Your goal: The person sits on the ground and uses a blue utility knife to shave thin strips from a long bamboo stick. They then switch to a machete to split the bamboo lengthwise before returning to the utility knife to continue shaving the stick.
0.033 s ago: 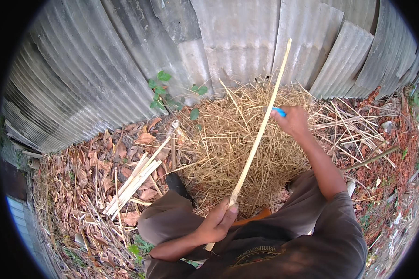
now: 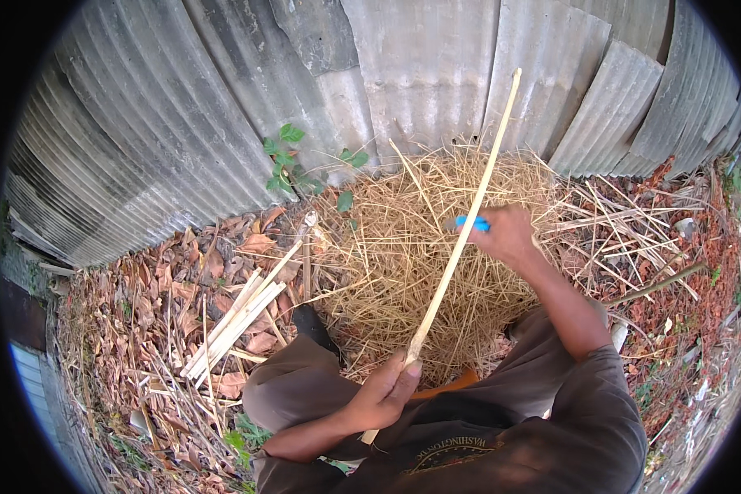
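The left hand (image 2: 384, 393) clamps the long pale bamboo strip (image 2: 461, 239) near its lower end — the right hand (image 2: 506, 235) grips a blue-handled tool (image 2: 472, 222) against it, above the heap of straw-coloured shavings (image 2: 403, 263).

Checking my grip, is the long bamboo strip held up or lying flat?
Held up: the left hand grips the bamboo strip low, angled toward the metal wall.

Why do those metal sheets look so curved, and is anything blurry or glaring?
Head view: the fisheye lens bends the metal sheets toward a black rim; light is soft daylight with weak shadows and no glare; the stick, left hand and right hand look sharp.
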`<move>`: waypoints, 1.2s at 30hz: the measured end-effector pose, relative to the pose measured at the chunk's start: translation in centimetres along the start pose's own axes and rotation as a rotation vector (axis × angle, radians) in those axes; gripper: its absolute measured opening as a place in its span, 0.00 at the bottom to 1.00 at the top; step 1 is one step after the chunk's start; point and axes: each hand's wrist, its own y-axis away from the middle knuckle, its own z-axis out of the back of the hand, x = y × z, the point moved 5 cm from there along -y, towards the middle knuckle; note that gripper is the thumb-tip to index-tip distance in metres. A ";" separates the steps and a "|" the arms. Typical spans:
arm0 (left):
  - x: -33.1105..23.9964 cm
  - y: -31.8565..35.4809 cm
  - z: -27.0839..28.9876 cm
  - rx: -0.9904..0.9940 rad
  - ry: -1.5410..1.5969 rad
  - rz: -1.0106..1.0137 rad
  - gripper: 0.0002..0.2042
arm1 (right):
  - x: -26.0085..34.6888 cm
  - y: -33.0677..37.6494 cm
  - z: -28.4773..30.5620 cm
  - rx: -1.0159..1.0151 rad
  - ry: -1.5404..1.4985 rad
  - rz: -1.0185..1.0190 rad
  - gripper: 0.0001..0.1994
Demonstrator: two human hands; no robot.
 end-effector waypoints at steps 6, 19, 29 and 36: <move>-2.0 -0.8 1.0 -0.072 0.129 -0.028 0.09 | 1.2 0.6 -0.9 0.027 -0.095 -0.118 0.33; -1.4 -1.4 1.2 -0.111 0.109 0.078 0.08 | 3.6 0.1 1.3 -0.229 -0.091 0.256 0.38; -1.2 -1.6 1.7 -0.099 0.105 0.087 0.08 | 5.7 1.3 0.1 -0.123 -0.035 0.336 0.37; -1.1 -1.3 1.3 -0.117 0.111 0.098 0.07 | 2.0 -1.1 0.0 -0.219 0.012 0.247 0.38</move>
